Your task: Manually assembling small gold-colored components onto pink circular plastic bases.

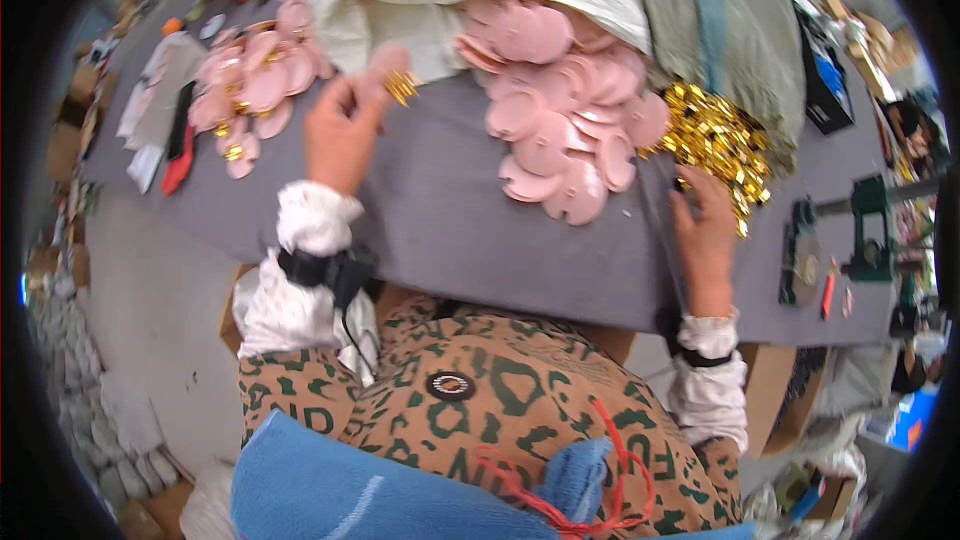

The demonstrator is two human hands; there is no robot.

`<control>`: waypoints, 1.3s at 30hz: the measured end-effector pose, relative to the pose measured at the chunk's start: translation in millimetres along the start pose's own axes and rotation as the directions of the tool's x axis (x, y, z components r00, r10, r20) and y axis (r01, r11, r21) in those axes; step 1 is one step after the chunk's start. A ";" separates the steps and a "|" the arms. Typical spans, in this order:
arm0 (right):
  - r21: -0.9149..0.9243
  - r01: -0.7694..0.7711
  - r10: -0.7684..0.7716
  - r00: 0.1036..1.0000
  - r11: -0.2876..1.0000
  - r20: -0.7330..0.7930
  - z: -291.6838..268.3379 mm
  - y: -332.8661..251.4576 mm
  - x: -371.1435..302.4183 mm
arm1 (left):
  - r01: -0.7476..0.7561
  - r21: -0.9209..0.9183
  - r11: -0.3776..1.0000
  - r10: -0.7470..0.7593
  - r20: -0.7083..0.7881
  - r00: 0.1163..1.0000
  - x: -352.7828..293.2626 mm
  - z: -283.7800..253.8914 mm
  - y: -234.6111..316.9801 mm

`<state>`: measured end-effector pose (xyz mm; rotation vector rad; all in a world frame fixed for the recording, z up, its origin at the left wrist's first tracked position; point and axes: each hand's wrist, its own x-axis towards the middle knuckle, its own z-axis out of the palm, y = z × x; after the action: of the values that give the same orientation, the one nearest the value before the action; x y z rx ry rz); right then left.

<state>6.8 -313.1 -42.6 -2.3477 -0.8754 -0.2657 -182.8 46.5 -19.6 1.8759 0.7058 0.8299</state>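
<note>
My left hand is raised over the left middle of the table, its fingers pinching a thin pink disc with a shiny gold piece at its lower edge. At the right, my right hand is by the heap of small gold pieces. Thumb and forefinger come together there around what looks like one small gold piece, slightly blurred. Between my hands lies a large pile of plain pink discs, spilling from a white woven sack. Farther left is a pile of pink discs with gold pieces.
Grey cloth covers the table. A greyish-green sack lies behind the gold heap. At the left are a red-and-black tool and pale bags. A dark green metal device stands at the right, near a red-handled tool.
</note>
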 end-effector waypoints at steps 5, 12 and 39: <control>-0.231 0.157 -0.136 0.985 0.960 0.105 0.4 41.9 11.8 | -0.064 0.250 0.966 0.126 -0.242 0.962 94.8 -97.5 -27.6; -0.245 0.025 0.007 0.991 0.969 0.131 5.1 36.7 14.4 | -0.342 0.162 0.926 0.294 0.261 0.919 -3.5 43.6 -4.4; 0.677 0.039 -0.009 0.999 0.735 -0.047 7.3 -74.9 -22.4 | 0.653 -0.512 0.558 0.026 0.797 0.603 -67.2 97.9 47.5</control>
<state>-59.0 -275.9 -21.3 -1.6334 -0.8059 0.0112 -140.7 -74.1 -25.9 1.0033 0.1007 -0.0188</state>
